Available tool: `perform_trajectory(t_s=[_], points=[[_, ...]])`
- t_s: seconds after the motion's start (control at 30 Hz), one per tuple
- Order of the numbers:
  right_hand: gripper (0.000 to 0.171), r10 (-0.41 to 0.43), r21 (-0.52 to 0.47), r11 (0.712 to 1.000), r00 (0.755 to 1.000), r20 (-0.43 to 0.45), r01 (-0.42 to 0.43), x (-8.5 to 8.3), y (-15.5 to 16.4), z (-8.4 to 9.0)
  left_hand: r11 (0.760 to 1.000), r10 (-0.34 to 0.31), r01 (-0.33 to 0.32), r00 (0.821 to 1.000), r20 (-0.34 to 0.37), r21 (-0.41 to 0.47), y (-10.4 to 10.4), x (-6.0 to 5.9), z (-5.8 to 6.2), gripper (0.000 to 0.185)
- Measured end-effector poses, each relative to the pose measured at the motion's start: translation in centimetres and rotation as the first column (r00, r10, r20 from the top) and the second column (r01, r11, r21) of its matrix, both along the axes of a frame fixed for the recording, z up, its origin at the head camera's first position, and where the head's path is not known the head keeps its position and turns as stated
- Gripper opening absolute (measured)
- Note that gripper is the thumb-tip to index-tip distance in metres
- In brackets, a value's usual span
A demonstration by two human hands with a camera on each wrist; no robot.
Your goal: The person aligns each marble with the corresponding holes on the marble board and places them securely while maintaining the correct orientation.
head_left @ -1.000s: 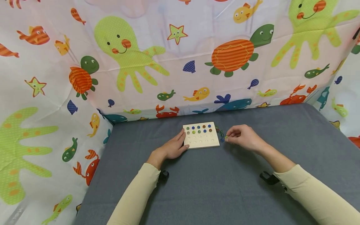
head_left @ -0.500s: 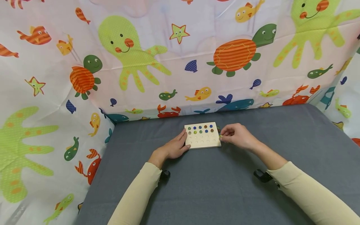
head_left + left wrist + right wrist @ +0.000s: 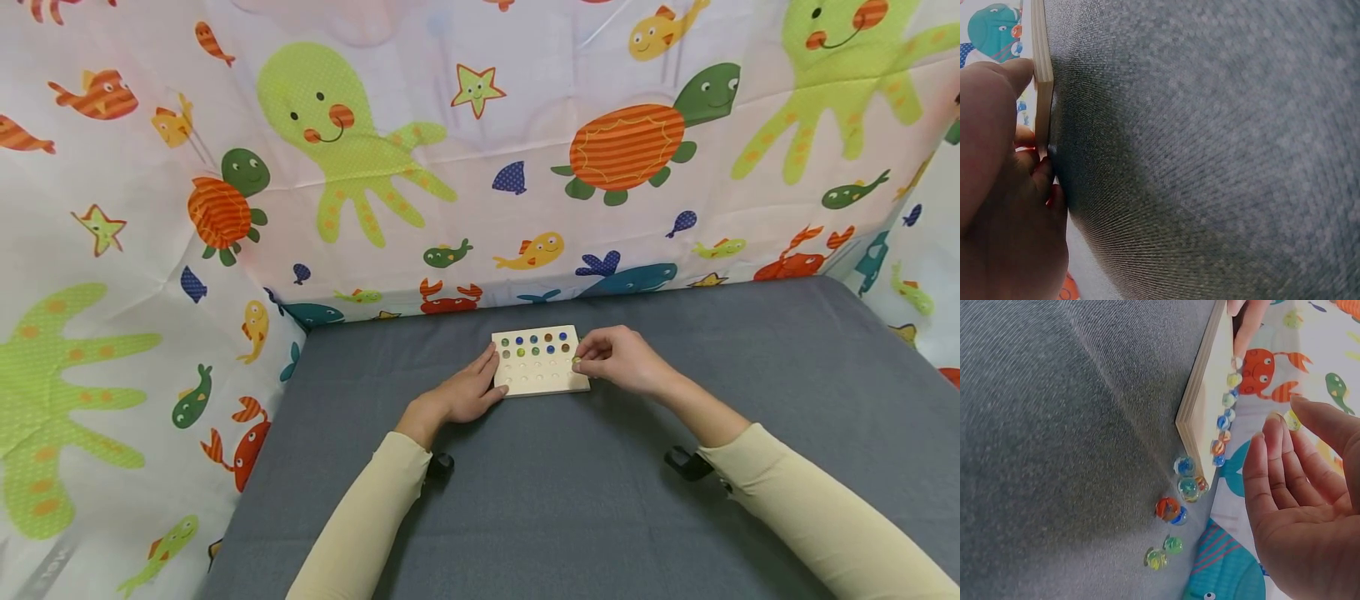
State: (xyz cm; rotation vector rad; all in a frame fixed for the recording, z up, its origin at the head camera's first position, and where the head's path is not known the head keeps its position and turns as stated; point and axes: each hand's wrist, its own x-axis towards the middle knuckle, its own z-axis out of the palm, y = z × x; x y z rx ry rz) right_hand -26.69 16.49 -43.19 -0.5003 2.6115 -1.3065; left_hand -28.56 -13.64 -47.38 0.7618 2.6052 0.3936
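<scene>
Wooden peg board [image 3: 542,373] lies flat on the grey desk [image 3: 570,492], near its far edge. Left hand [image 3: 467,390] rests against the board's left side, fingers [image 3: 486,360] straight and relaxed along the edge; the left wrist view shows the thumb pressed to the board's thin side. Right hand [image 3: 624,360] is at the board's right edge, thumb and forefinger pinched on a yellow-green marble [image 3: 577,360], held just above the board. Marbles [image 3: 534,340] fill the board's far row and part of the second. Loose marbles [image 3: 1180,506] lie on the desk just beside the board's right corner.
</scene>
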Motion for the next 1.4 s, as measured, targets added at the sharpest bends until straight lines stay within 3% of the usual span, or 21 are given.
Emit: perform_trajectory(t_s=[0.37,1.4], points=[[0.016,0.039,-0.008,0.999,0.999,-0.005,-0.039,-0.6,-0.8,0.0,1.000,-0.003,0.003,1.000,0.015,-0.001,-0.1,-0.1,0.1,0.073],[0.012,0.021,-0.002,1.000,0.997,-0.075,-0.021,-1.9,-4.6,-1.0,1.000,0.014,-0.014,1.000,0.000,-0.005,-0.1,-0.2,-0.4,0.073]])
